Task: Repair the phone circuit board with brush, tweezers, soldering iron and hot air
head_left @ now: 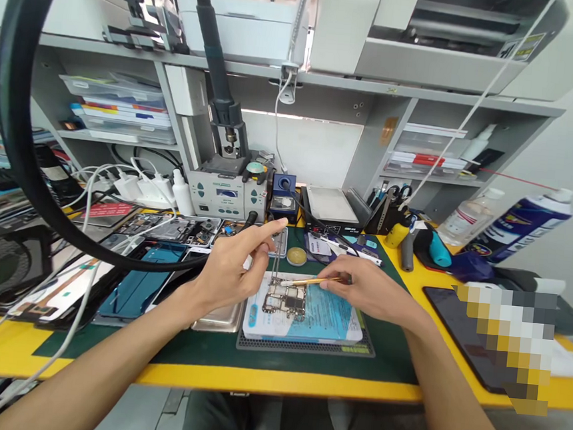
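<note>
Left hand (232, 267): pinching thin tweezers (276, 262) upright over the board's far edge.
Right hand (367, 289): closed round a gold tool (311, 281), tip on the board.
Circuit board (285, 300): on the blue pad (327, 319), near centre.

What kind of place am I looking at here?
Most likely an electronics or phone repair bench. A bare circuit board lies on a blue work mat, a soldering station stands behind it, and opened phones lie to the left.
</note>
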Demonstrator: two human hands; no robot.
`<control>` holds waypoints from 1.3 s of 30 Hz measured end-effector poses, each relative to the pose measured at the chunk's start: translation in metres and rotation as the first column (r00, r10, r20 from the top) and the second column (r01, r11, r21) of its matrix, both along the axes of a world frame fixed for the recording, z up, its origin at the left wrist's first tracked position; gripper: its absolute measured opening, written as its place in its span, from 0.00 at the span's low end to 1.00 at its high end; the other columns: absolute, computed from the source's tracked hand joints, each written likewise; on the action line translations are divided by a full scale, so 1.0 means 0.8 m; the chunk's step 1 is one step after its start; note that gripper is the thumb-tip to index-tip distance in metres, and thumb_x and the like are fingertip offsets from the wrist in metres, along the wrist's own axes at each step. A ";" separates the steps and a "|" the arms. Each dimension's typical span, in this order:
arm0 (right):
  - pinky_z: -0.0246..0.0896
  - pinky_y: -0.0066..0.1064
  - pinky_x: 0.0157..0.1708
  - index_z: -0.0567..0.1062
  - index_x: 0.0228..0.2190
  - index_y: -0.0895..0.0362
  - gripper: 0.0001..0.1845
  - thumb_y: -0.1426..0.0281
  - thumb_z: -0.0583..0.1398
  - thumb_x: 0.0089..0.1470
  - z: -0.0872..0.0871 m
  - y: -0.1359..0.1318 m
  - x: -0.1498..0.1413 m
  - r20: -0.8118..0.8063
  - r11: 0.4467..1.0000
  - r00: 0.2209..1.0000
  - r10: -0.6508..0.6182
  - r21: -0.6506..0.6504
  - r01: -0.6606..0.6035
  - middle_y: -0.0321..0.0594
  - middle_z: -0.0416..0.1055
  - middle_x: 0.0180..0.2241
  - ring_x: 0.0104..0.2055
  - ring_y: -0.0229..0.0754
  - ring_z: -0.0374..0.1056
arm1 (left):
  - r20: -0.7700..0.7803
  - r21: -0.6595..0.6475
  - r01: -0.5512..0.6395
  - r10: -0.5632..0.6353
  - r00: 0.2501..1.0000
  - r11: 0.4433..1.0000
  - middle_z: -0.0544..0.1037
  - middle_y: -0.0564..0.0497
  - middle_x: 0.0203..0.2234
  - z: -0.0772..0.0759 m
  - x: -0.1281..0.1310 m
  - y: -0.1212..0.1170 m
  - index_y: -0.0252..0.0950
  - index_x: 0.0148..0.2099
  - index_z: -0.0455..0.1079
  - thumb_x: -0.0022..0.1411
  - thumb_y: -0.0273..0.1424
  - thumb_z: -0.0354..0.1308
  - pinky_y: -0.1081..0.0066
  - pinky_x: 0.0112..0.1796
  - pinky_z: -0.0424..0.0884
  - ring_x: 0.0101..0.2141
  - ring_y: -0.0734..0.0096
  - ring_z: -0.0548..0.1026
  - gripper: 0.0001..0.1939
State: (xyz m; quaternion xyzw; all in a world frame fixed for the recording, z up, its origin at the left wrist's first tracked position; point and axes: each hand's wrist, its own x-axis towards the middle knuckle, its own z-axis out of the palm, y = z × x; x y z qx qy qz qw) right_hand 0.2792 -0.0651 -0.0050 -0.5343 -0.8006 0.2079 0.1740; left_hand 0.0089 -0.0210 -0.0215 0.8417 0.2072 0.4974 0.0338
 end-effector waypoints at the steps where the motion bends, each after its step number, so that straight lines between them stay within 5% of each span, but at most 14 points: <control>1: 0.59 0.30 0.33 0.82 0.37 0.55 0.11 0.63 0.61 0.62 0.000 0.000 0.001 -0.001 1.000 1.000 -0.002 -0.004 0.002 0.41 0.76 0.35 0.34 0.42 0.69 | -0.001 0.005 0.000 0.000 1.000 1.000 0.77 0.50 0.33 0.000 0.000 0.000 0.34 0.65 0.62 0.66 0.17 0.51 0.75 0.34 0.70 0.30 0.77 0.73 0.27; 39: 0.60 0.31 0.32 0.83 0.40 0.55 0.14 0.61 0.60 0.62 0.009 -0.003 -0.001 -0.014 0.998 1.000 -0.002 -0.058 0.001 0.42 0.76 0.34 0.33 0.42 0.69 | -0.010 -0.018 0.006 -0.006 1.000 1.000 0.78 0.50 0.33 -0.001 -0.001 0.002 0.37 0.66 0.61 0.67 0.20 0.49 0.75 0.33 0.70 0.31 0.75 0.73 0.27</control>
